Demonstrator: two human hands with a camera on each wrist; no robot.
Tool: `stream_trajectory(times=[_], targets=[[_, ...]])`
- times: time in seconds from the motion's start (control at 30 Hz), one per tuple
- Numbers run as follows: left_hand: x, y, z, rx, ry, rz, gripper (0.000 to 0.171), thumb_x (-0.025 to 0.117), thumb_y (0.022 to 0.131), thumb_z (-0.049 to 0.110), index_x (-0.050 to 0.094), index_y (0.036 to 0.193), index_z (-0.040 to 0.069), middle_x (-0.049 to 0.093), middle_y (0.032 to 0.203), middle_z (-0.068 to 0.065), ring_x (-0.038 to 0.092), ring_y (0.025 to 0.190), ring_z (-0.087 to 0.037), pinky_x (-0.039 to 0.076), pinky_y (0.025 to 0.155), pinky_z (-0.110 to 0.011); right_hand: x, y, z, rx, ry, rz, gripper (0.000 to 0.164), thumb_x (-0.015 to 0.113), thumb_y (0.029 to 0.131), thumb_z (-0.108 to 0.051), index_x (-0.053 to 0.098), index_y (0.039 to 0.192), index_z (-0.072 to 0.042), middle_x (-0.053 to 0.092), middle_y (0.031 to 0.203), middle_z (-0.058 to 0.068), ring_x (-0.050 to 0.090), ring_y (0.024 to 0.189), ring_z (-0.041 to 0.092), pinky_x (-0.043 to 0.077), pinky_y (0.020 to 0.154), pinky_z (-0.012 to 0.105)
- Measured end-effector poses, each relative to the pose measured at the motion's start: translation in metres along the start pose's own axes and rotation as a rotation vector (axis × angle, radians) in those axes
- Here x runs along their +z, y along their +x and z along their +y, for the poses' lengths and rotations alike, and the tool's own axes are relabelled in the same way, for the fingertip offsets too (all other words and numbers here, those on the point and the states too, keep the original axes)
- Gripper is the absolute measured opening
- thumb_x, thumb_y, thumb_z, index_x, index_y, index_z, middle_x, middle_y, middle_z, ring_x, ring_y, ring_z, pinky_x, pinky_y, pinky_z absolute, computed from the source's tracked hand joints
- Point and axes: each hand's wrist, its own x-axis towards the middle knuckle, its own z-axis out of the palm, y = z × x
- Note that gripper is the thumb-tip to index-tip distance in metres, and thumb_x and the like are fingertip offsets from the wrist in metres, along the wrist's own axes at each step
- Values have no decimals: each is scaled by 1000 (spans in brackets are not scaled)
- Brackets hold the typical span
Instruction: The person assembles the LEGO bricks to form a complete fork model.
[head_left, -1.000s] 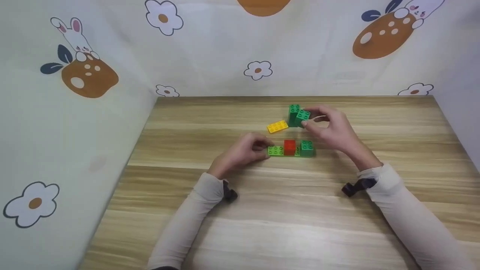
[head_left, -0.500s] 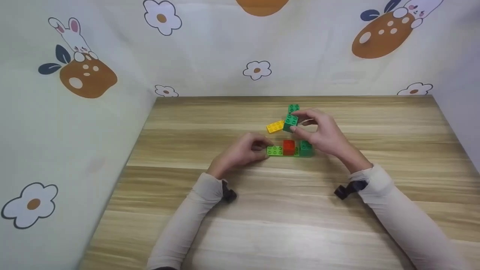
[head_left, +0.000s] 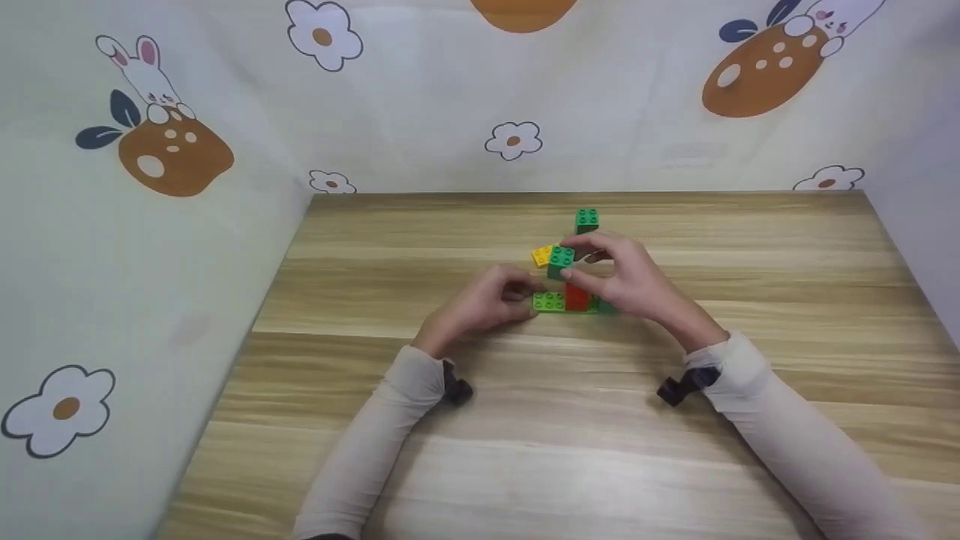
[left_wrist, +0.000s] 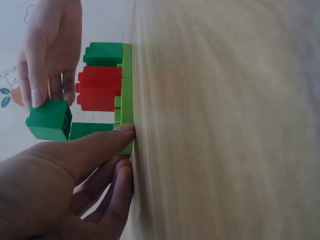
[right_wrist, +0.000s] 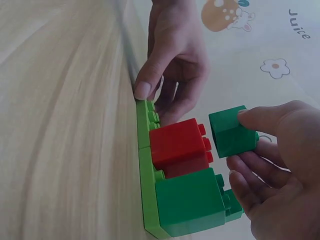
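Note:
My left hand (head_left: pixel 491 300) pinches the left end of a light green toy-brick base (head_left: pixel 547 302) between thumb and fingers. The base is a thin strip with a seam across it, lying along the table. A red brick (right_wrist: pixel 177 145) sits near its middle, and a dark green brick (right_wrist: pixel 190 202) at its right end; the head view mostly hides the latter behind my right hand (head_left: pixel 626 277). That hand holds another dark green brick (head_left: pixel 561 262) by thumb and fingertips, studs up. In the right wrist view, this brick (right_wrist: pixel 232 131) is raised above the red brick's studs, apart from them.
Behind the hands lies a flat yellow brick (head_left: pixel 541 256), partly covered by the held brick in the head view. Farther back stands a tall dark green block (head_left: pixel 586 221). A printed cloth wall (head_left: pixel 420 97) borders the wooden table (head_left: pixel 555 450).
My right hand has carried the dark green brick left and toward me, from beside the tall green block to above the base. My left hand has stayed at the base's end.

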Motion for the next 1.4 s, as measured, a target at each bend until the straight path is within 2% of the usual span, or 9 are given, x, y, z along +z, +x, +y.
stream_trajectory(times=[0.3, 0.53, 0.77, 0.93, 1.2, 1.4], targets=[[0, 0, 2, -28, 7, -5, 34, 81, 95, 9, 76, 129, 7, 78, 127, -5, 73, 119, -17, 59, 109, -36, 8, -4, -2, 2, -21, -51, 40, 82, 99, -26, 71, 136, -16, 72, 131, 2, 68, 123, 28, 56, 112, 54], [0, 0, 1, -5, 15, 3, 34, 81, 94, 7, 76, 127, 5, 78, 125, -9, 73, 119, -18, 59, 109, -36, 11, -5, -4, 14, -16, -88, 41, 83, 98, -25, 71, 137, -16, 73, 130, 3, 69, 123, 25, 60, 107, 53], [0, 0, 2, 6, -5, 12, 34, 80, 93, 4, 76, 126, 3, 78, 124, -12, 74, 118, -21, 59, 109, -34, 15, -5, -3, 4, -51, -108, 39, 83, 98, -24, 72, 134, -17, 75, 128, 0, 70, 120, 22, 60, 108, 49], [0, 0, 1, 7, -16, 13, 33, 81, 93, 4, 77, 125, 3, 79, 123, -11, 74, 118, -20, 59, 109, -33, 19, -4, -2, 12, -46, -122, 39, 84, 97, -19, 72, 134, -15, 75, 126, 2, 71, 119, 22, 62, 107, 44], [1, 0, 1, -53, -102, -15, 35, 78, 95, 2, 75, 129, 7, 78, 125, -8, 74, 116, -19, 61, 107, -37, 20, -4, -3, 7, -61, -117, 40, 86, 94, -14, 75, 132, -15, 76, 125, 2, 72, 115, 21, 63, 103, 42], [0, 0, 2, -66, -50, 1, 35, 80, 94, 5, 76, 129, 8, 78, 124, -6, 74, 115, -17, 61, 106, -36, 21, -4, -4, 21, -58, -122, 40, 87, 93, -14, 75, 132, -16, 77, 125, 2, 73, 116, 20, 64, 102, 39]])
